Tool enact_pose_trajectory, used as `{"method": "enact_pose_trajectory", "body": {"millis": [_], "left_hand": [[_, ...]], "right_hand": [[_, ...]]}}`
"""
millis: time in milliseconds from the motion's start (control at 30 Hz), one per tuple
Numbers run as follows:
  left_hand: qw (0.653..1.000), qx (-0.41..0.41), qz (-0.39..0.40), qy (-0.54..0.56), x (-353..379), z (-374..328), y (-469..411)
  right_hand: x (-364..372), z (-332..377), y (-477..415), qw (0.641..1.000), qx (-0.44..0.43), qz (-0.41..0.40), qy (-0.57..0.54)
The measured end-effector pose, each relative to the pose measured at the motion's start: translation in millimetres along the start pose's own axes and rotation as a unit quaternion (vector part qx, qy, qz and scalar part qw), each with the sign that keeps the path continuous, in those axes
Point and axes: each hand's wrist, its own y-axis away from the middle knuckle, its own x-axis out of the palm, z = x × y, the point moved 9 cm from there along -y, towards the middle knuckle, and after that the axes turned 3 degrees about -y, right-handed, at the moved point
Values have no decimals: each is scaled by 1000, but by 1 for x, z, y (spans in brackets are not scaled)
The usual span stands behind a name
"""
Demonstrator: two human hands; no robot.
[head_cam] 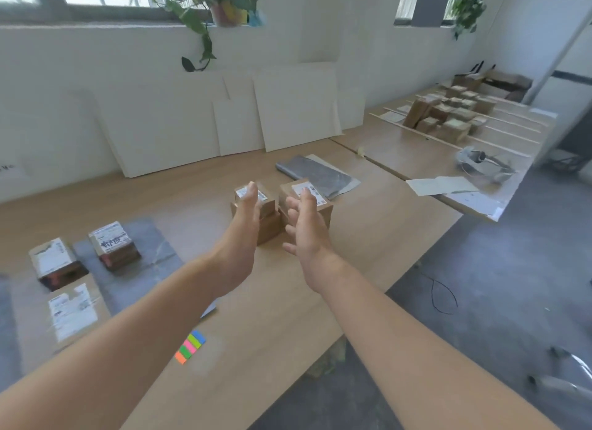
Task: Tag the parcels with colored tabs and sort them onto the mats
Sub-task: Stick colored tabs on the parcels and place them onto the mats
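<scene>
— Where do the arms come in?
— Two bare forearms reach from the bottom corners toward the centre of the frame, one from lower left, one from lower right.
— And the hands?
— The left hand [245, 227] stands on edge, fingers [251, 194] straight and together, palm toward the right hand [307, 229]. That one has its fingers [308, 200] loosely spread, slightly bent, thumb low. They are near each other but apart.

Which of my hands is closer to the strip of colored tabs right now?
Left. The left hand hovers at the parcels beyond the colored tabs; the right hand is beside it, farther right.
</scene>
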Motion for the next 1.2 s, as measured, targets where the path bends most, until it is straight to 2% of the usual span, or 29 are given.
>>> {"method": "enact_pose_trajectory", "body": {"millis": [33,133,467,700,1000,1200], "left_hand": [[999,-40,8,17,15,7,-3],[996,-74,27,30,54,1,-15],[995,-66,-10,77,112,-13,-90],[987,-115,0,114,116,17,-182],[982,-118,-47,141,103,45,-277],[969,-101,-181,137,106,63,-322]], "right_hand": [[-12,2,-4,1000,-3,8,-1],[-44,11,-20,999,-12,30,0],[-114,32,-93,999,9,45,9],[-135,7,-200,999,-2,21,46],[-130,-30,-298,992,36,45,110],[-128,-48,-358,985,-3,61,160]]}}
